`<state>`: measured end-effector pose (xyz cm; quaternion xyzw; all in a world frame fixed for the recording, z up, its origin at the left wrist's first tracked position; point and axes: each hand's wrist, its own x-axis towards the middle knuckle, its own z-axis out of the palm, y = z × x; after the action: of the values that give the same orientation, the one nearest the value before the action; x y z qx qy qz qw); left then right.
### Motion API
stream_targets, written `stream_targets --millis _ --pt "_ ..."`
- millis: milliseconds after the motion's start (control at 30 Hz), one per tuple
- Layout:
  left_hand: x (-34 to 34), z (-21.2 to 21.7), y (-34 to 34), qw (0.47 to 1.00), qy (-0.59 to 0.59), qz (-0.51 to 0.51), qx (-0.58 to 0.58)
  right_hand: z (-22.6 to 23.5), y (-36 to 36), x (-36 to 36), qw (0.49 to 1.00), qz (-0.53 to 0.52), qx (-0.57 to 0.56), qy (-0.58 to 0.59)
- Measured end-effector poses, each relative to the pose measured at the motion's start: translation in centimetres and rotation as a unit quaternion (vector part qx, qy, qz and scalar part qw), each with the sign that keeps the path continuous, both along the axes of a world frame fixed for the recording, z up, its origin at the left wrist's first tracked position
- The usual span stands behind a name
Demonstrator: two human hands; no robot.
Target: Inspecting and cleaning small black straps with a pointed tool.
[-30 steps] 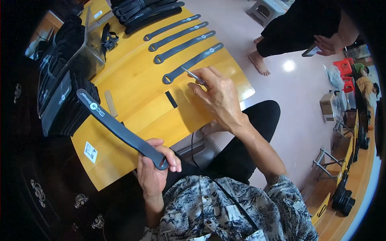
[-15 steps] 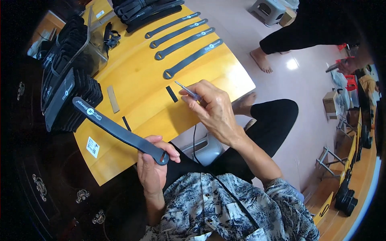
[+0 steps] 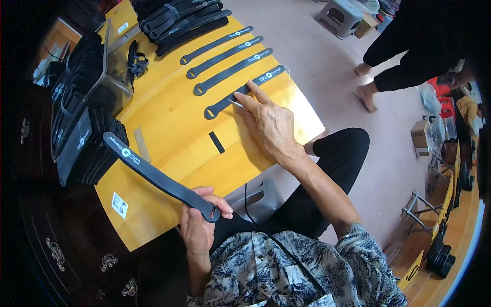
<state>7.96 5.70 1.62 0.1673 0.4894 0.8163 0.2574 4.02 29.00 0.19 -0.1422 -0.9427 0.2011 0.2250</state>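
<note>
Your right hand (image 3: 276,125) pinches a tool (image 3: 236,103), touching the nearest flat strap (image 3: 223,106), slanting far-right; your left hand (image 3: 199,227) pinches another strap (image 3: 159,176).

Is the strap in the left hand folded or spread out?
Spread out: the strap runs from the left hand in one long, gentle curve.

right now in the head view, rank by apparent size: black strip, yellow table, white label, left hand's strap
1. Yellow table
2. Strap in the left hand, perhaps enlarged by nearness
3. White label
4. Black strip, similarly long but narrower
</note>
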Motion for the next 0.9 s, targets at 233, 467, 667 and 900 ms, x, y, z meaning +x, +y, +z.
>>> stream_targets --millis 233,467,667,900 --pt "-0.4 0.1 0.8 0.999 0.020 0.010 -0.028 0.5 0.8 -0.6 1.000 0.000 -0.008 -0.016" --pt "-0.3 -0.2 1.2 1.000 0.004 -0.002 -0.022 0.9 1.5 0.0 1.000 0.002 -0.019 -0.010" --pt "0.5 -0.2 0.8 0.998 -0.019 0.056 -0.016 3.1 0.8 2.0 0.989 0.095 -0.084 0.080" --pt "-1.8 1.6 1.7 0.992 -0.019 0.111 0.054 7.0 -2.8 6.7 0.921 0.082 -0.374 0.065"
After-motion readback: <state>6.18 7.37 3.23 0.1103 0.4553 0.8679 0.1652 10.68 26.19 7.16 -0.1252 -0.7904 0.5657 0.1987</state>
